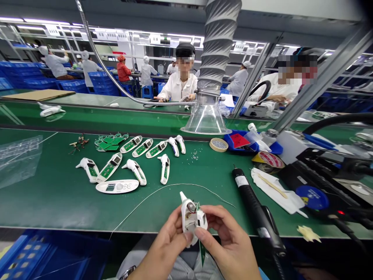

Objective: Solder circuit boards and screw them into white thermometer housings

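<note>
Both my hands hold one white plastic device shell [190, 217] with wires and a small green board showing inside it, just above the near edge of the green table [58, 202]. My left hand [163, 249] grips its left side with thumb and fingers. My right hand [230, 245] pinches its right side, thumb on the front. A thin solder wire [163, 188] curves across the mat just beyond them. Several more white shells [134, 169] and green circuit boards [109, 142] lie spread on the mat to the upper left.
A black soldering iron [253, 206] lies right of my hands. A clear fume hood [206, 116] hangs under a grey duct. A tape roll [218, 144], blue tray [233, 142] and black equipment [326, 171] stand at right. A blue crate [43, 256] is below. Workers in white sit beyond.
</note>
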`<state>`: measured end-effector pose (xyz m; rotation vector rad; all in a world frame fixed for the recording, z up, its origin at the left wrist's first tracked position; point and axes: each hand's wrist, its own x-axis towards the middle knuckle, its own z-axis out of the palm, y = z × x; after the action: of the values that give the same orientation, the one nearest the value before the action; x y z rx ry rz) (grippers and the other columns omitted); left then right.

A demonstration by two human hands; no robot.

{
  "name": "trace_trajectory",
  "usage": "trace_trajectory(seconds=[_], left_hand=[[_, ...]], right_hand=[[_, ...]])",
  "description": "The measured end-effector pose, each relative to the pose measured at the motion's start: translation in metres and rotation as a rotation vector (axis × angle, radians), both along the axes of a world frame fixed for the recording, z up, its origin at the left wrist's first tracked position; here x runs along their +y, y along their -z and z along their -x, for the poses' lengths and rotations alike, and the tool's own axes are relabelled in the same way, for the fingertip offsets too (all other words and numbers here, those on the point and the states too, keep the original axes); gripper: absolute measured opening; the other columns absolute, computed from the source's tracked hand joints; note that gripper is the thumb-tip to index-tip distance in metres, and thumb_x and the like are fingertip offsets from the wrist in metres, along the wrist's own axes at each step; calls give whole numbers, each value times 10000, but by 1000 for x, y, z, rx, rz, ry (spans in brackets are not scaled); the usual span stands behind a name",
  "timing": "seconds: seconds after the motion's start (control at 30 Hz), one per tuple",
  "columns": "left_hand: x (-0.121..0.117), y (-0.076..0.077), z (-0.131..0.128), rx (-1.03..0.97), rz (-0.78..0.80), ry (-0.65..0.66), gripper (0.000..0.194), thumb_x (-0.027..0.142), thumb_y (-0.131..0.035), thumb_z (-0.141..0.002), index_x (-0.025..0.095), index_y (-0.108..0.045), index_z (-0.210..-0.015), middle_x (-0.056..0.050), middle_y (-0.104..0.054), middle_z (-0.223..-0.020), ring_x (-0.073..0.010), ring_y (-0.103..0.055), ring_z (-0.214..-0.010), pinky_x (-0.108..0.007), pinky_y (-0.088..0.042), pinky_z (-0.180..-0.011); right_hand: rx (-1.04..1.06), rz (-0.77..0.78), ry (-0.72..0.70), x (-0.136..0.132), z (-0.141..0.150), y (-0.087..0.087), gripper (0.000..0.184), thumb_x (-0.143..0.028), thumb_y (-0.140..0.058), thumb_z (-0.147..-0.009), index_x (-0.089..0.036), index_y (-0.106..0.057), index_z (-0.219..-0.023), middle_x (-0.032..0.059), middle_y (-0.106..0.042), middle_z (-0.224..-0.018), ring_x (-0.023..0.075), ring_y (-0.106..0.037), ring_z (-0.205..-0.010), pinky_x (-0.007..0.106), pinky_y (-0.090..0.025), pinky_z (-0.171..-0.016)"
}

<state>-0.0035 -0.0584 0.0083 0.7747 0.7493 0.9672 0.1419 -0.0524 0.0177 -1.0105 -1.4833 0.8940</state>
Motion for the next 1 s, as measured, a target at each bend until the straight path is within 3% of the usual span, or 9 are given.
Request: trace_trajectory(seconds=[0.17,0.4,0.67,1.0], left_hand=[[1,7,-5,105,24,-78,485,425,-543,-835,217,-505,-1272,-70,-488,-1347,-266,-321,-1319,-430,-178,-1124],[-1,22,2,62,-34,-17,515,323,-470,-861,199,-404,-1356,-72,-414,-1400,-280,-138,-1380,-470,-85,-1127],[0,14,1,-144,-70,96,629,340,-495,-810,217,-318,-1401,-73,-447,-1346,-295,-292,-1308,-463,-129,-1105],[-4,23,4,-92,-47,132,712,245,-520,-743,265,-278,-1413,-39,-380,-1386,-312,-223,-1314,-461,-183,-1069]], right_hand=[[38,25,20,-3,1,2,235,-311,-677,-810,-243,-613,-1026,19,-584,-849,146,-605,-715,207,-533,-615],[-208,-120,8,-4,-3,4,250,-224,-647,-840,-264,-578,-1076,15,-552,-890,127,-570,-677,221,-526,-595],[-355,-230,36,1,-3,1,242,-200,-616,-866,-246,-553,-1095,5,-533,-886,106,-551,-687,194,-503,-619],[-413,-285,127,3,4,-3,158,-287,-607,-876,-238,-581,-1024,10,-506,-852,121,-516,-678,205,-477,-599]])
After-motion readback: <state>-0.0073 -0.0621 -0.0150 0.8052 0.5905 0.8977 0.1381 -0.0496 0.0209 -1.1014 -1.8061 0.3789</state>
